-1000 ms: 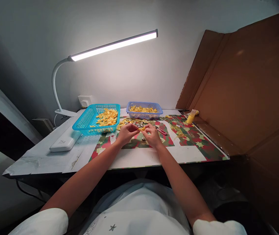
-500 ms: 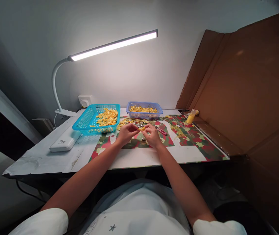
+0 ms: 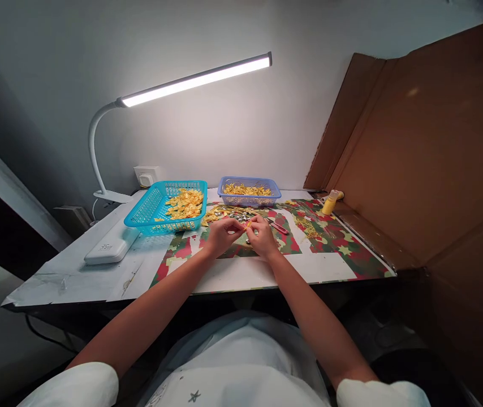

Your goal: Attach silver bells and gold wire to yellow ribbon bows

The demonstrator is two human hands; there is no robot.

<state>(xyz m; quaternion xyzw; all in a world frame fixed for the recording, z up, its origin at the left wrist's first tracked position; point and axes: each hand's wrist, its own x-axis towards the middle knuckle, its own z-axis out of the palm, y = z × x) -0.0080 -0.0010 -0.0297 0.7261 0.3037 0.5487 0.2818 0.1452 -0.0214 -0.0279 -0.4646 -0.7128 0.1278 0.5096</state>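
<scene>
Fingertips of my left hand (image 3: 223, 234) and my right hand (image 3: 261, 233) meet over the patterned sheet. Both hands pinch a small yellow ribbon piece (image 3: 248, 224), mostly covered by the fingers. Just beyond them lie small silver bells (image 3: 241, 216), with loose yellow ribbon pieces (image 3: 211, 216) to their left. A single bell (image 3: 248, 242) rests below the fingertips. To the right of my right hand is a pink utility knife (image 3: 279, 228).
A turquoise basket (image 3: 139, 219) with yellow ribbon pieces stands left; a purple basket (image 3: 276, 190) with golden pieces stands behind. Thin gold cords (image 3: 308, 227) and a yellow bottle (image 3: 329, 204) are right, beside a cardboard wall (image 3: 428, 141). A white power bank (image 3: 112, 247) and lamp (image 3: 199, 79) are left.
My fingertips have come closer together around the yellow ribbon piece, and less of it shows. My left hand has shifted slightly right. The view has moved a little.
</scene>
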